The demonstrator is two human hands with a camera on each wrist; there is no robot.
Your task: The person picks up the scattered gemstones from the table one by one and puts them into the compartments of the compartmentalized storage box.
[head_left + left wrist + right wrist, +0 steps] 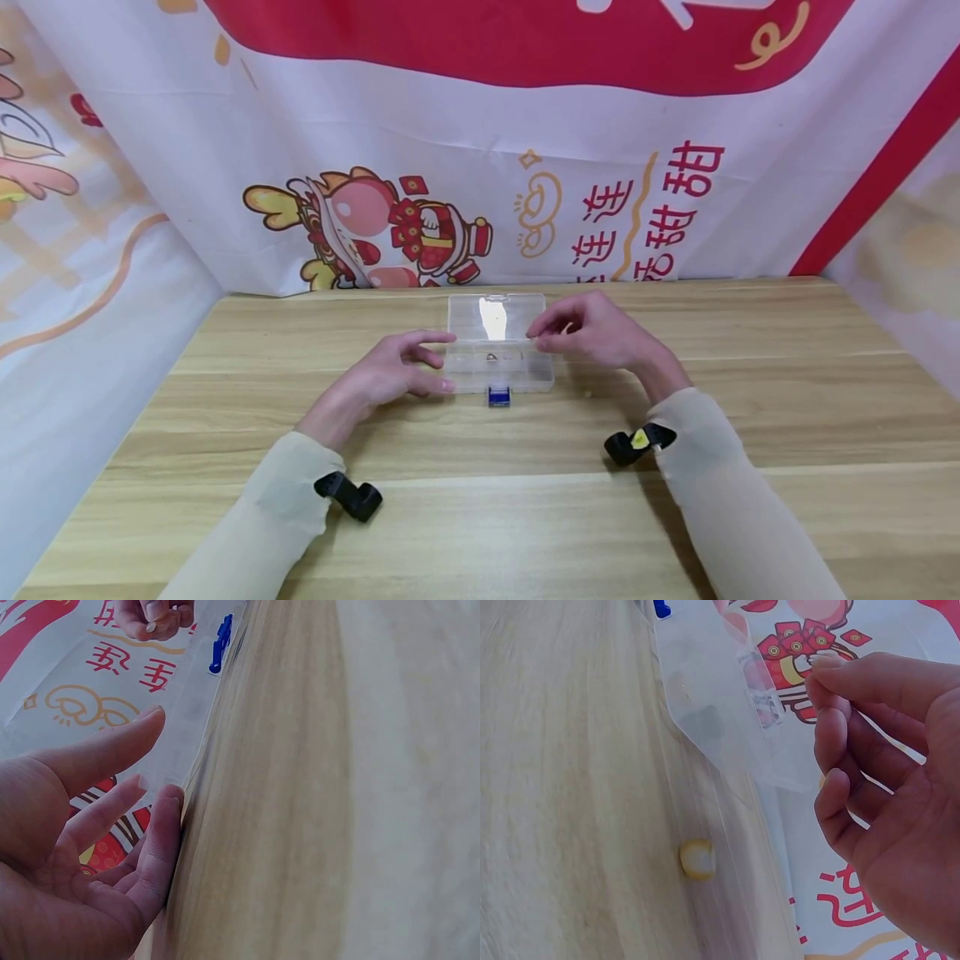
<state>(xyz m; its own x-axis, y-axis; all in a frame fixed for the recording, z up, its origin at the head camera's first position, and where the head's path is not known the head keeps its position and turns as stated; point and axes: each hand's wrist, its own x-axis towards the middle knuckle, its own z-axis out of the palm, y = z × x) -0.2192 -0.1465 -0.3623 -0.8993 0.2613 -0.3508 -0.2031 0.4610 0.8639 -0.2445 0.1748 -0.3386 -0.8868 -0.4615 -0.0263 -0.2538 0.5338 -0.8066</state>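
Observation:
A clear plastic box (pixel 501 383) lies on the table with its lid (pixel 467 317) raised at the back and a blue latch (pixel 498 396) at the front. My left hand (pixel 397 367) is at the box's left side, fingers spread and fingertips right at its edge. Above the box's right part, my right hand (pixel 592 329) pinches a small pale piece (pixel 151 627) between thumb and forefinger; its kind cannot be told. Inside the box sits a small golden thing (pixel 492 357). A yellow-and-white piece like a corn kernel (pixel 697 859) lies on the table, right of the box.
The wooden table (pixel 480 517) reaches back to a white printed cloth (pixel 420 125) hanging behind it. More cloth hangs at the left and right sides. A black wrist camera sits on each sleeve, the left one (pixel 352 496) low over the table.

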